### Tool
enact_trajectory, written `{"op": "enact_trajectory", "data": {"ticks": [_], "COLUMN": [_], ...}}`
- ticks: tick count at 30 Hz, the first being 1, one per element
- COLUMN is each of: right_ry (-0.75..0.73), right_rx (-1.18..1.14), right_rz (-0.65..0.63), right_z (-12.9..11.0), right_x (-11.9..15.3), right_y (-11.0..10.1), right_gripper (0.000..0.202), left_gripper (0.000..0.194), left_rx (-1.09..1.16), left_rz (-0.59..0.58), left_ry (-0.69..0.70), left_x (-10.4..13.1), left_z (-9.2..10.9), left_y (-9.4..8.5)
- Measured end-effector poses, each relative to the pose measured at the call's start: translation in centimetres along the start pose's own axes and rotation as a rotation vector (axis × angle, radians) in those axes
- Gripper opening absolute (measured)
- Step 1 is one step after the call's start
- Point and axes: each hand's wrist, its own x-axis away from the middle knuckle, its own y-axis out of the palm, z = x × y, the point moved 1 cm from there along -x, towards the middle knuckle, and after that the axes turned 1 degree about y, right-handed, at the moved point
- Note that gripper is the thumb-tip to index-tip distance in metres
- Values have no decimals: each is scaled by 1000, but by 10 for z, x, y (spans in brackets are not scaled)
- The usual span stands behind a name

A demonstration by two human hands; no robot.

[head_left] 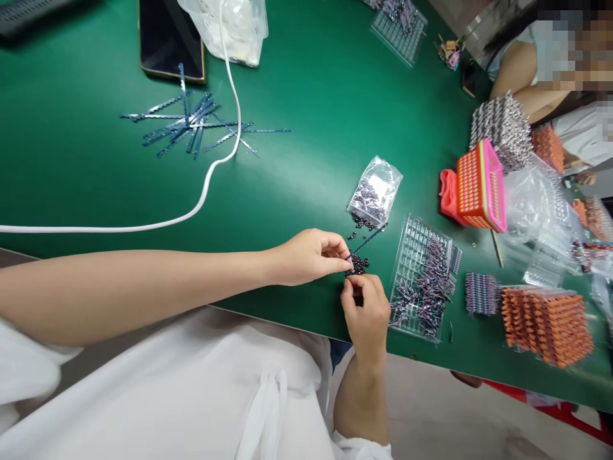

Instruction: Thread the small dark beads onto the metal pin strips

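My left hand [313, 257] reaches in over the green table [297, 185] with thumb and fingertips pinched on a thin dark blue strip [368, 239], which slants up to the right. Just below it, my right hand [368, 305] has thumb and index finger pressed together at the edge of a small pile of dark beads [359, 263]; whatever lies between those fingertips is too small to name. Above the hands is a clear plastic bag [375, 191] of dark beads, some spilled at its mouth. A clear tray [405, 255] heaped with purplish spiky pieces stands right of my right hand.
Blue twisted strips [186, 124] lie scattered at upper left under a white cable [208, 179], near a phone [170, 38] and a white plastic bag [239, 32]. Rightward are a pink and orange basket [479, 185], orange stacks [546, 326] and a silvery stack [500, 131]. Another person sits at upper right.
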Motion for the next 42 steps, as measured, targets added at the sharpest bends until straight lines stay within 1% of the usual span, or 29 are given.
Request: {"op": "enact_trajectory", "data": {"ticks": [4, 6, 9, 13, 16, 19, 21, 23, 27, 30, 36, 39, 42], "right_ry": [101, 106, 83, 43, 37, 35, 32, 27, 12, 2, -12, -25, -24], "right_rx": [-142, -181, -160, -111, -97, -61, -31, -19, -2, 23, 66, 61, 45], "right_rz": [168, 233, 320, 436, 500, 552, 572, 579, 574, 565, 585, 593, 592], "right_z": [-9, -13, -15, -14, -13, -13, -13, -13, -13, -14, -15, -14, -13], "right_x": [2, 3, 2, 4, 6, 7, 7, 7, 7, 7, 7, 7, 7], "right_y": [-4, -5, -3, 1, 4, 5, 6, 7, 7, 7, 7, 7, 8], "right_gripper": [5, 5, 6, 11, 14, 12, 10, 9, 13, 16, 18, 20, 21], "left_gripper": [14, 15, 16, 13, 12, 11, 12, 13, 12, 10, 9, 9, 9], "left_rx": [-135, -186, -210, -143, -93, 52, 175, 253, 276, 204, -33, -72, -81], "left_rz": [-71, -101, -101, -103, -94, -98, -113, -124, -129, -121, -121, -136, -130], "left_ry": [96, 144, 204, 257, 247, 207, 162, 123, 112, 130, 214, 260, 259], "left_x": [7, 11, 16, 18, 19, 20, 19, 19, 19, 20, 22, 23, 22], "left_z": [7, 9, 10, 7, 5, 4, 3, 2, 1, 2, 3, 3, 3], "left_y": [2, 4, 7, 10, 12, 15, 16, 18, 18, 18, 15, 15, 15]}}
